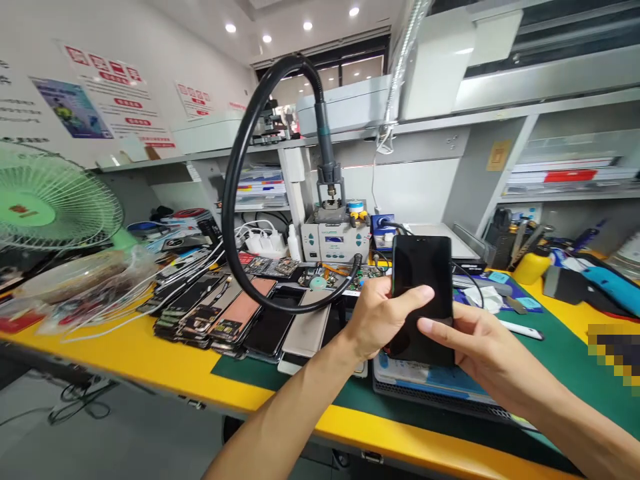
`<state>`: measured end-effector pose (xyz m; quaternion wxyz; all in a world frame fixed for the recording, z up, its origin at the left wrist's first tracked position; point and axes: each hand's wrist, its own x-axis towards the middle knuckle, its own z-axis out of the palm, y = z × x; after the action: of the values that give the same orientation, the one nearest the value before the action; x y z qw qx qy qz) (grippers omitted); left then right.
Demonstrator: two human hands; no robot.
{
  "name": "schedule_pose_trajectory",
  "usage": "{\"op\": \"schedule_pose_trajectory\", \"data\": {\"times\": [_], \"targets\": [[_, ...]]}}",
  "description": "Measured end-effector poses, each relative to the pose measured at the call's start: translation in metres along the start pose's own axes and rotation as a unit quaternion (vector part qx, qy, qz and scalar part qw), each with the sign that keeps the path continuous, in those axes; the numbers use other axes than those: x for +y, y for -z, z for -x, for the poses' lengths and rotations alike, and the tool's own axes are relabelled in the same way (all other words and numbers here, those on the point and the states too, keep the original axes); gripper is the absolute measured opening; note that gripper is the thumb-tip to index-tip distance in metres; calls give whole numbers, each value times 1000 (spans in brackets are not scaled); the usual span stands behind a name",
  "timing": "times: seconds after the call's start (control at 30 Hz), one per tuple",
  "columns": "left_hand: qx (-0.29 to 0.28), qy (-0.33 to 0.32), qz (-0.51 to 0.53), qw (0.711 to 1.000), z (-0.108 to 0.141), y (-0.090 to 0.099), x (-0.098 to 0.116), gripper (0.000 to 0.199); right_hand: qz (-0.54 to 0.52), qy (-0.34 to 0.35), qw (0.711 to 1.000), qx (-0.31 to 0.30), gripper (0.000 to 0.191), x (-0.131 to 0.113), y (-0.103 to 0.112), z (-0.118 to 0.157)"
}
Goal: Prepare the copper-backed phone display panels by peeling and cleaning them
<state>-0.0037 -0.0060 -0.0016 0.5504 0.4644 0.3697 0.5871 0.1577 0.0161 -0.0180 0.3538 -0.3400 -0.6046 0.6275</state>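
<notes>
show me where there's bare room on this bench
Roomiest: the green mat between the white-handled tool and the right forearm. A narrower strip of yellow bench lies in front of the stacked phones. Crowded: from the plastic bags across those stacks to the grey station, and beneath the held phone.

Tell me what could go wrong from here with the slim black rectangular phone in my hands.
Your left hand and right hand hold the slim black rectangular phone up with both thumbs over its front, so a loose grip might let it slip toward the black mesh tray below.

The thick black looped hose ends near your left hand and could snag it.

Lowering your left forearm might knock the flat silver-grey phone panel.
</notes>
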Motion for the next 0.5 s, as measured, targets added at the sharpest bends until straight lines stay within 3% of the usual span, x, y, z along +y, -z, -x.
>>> {"op": "schedule_pose_trajectory", "data": {"times": [0.1,0.33,0.5], "targets": [[15,-21,-34,999,3,2,0,33,-29,6,999,-32,35,-1,-3,-1],[41,-51,-75,995,3,5,-8,31,-103,17,994,-37,39,-2,0,-4],[71,-74,-142,985,7,1,-7,35,-80,27,996,-38,40,-2,2,-2]]}}
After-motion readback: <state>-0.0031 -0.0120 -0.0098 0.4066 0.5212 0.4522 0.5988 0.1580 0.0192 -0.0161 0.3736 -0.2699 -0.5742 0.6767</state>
